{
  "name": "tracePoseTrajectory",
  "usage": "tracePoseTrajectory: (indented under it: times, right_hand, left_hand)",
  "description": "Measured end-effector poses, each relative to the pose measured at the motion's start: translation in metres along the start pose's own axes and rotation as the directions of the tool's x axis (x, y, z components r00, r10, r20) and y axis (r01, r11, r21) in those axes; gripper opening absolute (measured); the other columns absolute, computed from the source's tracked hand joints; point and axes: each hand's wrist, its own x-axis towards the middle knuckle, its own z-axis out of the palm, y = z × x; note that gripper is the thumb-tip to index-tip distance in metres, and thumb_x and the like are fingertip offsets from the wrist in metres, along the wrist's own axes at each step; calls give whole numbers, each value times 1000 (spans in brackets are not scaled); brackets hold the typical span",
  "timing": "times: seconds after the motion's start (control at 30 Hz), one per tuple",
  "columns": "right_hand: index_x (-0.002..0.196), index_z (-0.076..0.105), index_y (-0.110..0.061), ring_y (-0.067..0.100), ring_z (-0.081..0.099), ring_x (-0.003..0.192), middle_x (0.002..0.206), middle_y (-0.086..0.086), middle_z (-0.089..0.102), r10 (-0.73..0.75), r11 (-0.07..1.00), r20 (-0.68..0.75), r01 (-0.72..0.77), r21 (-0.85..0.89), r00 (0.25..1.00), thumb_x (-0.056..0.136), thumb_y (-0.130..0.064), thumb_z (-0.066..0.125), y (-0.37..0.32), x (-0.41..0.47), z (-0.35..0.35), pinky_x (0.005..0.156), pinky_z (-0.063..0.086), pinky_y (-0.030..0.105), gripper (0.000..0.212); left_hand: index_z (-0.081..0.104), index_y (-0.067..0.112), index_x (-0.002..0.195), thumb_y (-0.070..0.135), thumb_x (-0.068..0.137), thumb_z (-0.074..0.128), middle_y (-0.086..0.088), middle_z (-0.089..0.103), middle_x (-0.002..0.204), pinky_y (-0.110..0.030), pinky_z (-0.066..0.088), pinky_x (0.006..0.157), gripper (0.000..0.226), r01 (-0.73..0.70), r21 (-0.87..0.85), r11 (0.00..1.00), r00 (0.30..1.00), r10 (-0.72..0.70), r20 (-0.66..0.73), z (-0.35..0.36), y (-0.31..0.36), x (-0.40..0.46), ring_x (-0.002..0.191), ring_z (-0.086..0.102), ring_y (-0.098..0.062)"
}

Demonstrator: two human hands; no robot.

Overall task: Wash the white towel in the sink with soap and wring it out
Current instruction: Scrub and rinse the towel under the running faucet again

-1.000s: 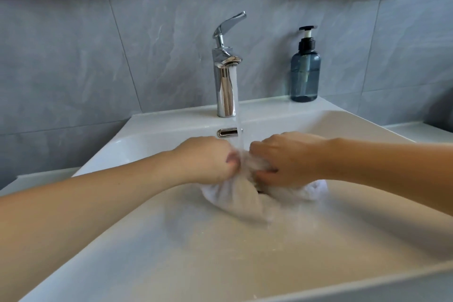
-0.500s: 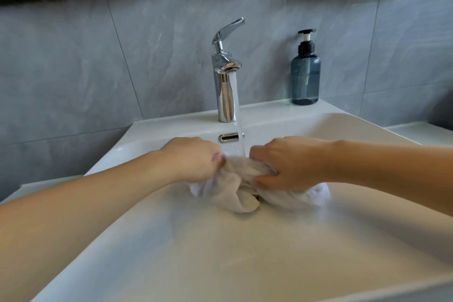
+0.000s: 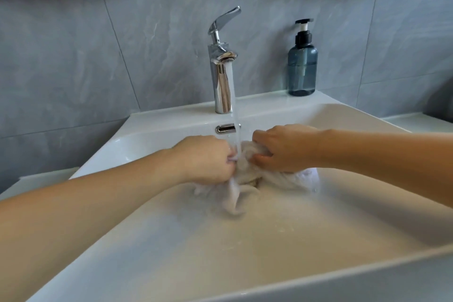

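While water runs from the tap [image 3: 221,76] in a steady stream, two bare hands work a white towel [image 3: 247,179] low in the sink [image 3: 220,252], right under the flow. The left hand [image 3: 206,159] is closed into a fist around one bunch of the cloth, knuckles up. The right hand [image 3: 282,147] is curled over another bunch, with the thumb tucked beneath and fingers pressing down. Both hands sit close together, the stream falling between them onto the fabric. Loose folds of the towel spill out below the hands and rest on the basin floor, around where the drain seems to be.

Soaked through, the towel looks limp and soft, and is likely heavier than when dry, clinging and slippery if soap is in it; no lather is plain to see. For wringing, it would best be gathered into a long roll and gripped firmly near each end, so the twist runs along its length.

A blue pump bottle [image 3: 302,68] stands on the sink ledge to the right of the tap, well apart from the hands.
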Motion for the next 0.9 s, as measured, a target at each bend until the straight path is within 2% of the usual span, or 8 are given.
tracePoseTrajectory:
  times: [0.07,0.23,0.37,0.5,0.57,0.67,0.77,0.9]
  right_hand:
    - [101,40,-22,28,53,80,93,1,54,-20,1000,-1,20,-24,1000,96,-57,38,-2,-2,1,69,43,37,35]
    - [102,43,-24,23,50,78,82,-6,43,-100,993,0,100,65,995,91,-63,40,-17,-10,-3,66,37,34,41]
    - [118,43,-21,25,55,94,99,-1,52,-6,983,40,-2,182,999,100,-51,37,0,-7,-5,78,43,37,36]
    - [117,52,-19,23,50,104,120,2,55,145,888,-30,-116,444,989,102,-30,35,8,-1,-15,88,39,37,25]
    - [114,56,-20,21,50,101,116,0,57,197,846,-74,-132,516,978,101,-26,35,7,4,-19,84,37,34,25]
    - [109,60,-18,19,51,97,106,-1,57,283,728,-80,-160,667,956,100,-21,39,7,6,-17,81,38,31,23]
    - [104,59,-20,17,53,90,99,-4,57,286,697,-110,-127,706,952,98,-22,47,8,6,-19,73,41,28,14]
    - [105,48,-28,15,53,80,95,-6,58,223,793,-92,-126,596,970,94,-39,58,9,3,-23,63,41,25,19]
  left_hand:
    - [46,20,69,39,99,48,9,54,68,-26,39,60,36,-14,-235,972,998,30,63,-4,1,-4,68,51,-13]
    - [48,26,80,35,101,31,5,54,83,-33,47,77,28,145,228,963,989,-141,-36,4,-15,1,88,54,-23]
    - [50,24,82,31,96,37,6,55,84,-32,41,78,21,209,213,954,976,-216,10,-8,-12,1,83,51,-20]
    - [45,21,82,22,90,39,0,55,95,-45,30,96,10,286,385,877,941,-333,60,-20,-16,-6,94,46,-24]
    - [44,22,99,25,89,44,-2,54,113,-46,30,98,10,249,248,936,967,-255,-9,-18,-17,-8,107,45,-27]
    - [43,34,108,39,92,49,7,52,113,-40,38,94,18,83,-270,959,990,-110,-83,-17,-2,-12,110,48,-21]
    - [43,31,82,47,90,54,11,53,84,-34,36,68,21,-74,-198,977,981,36,-189,-15,11,-12,88,55,-21]
    - [54,17,74,37,81,58,5,55,72,-30,38,59,21,-10,-399,917,1000,12,3,-31,-10,-3,68,51,-15]
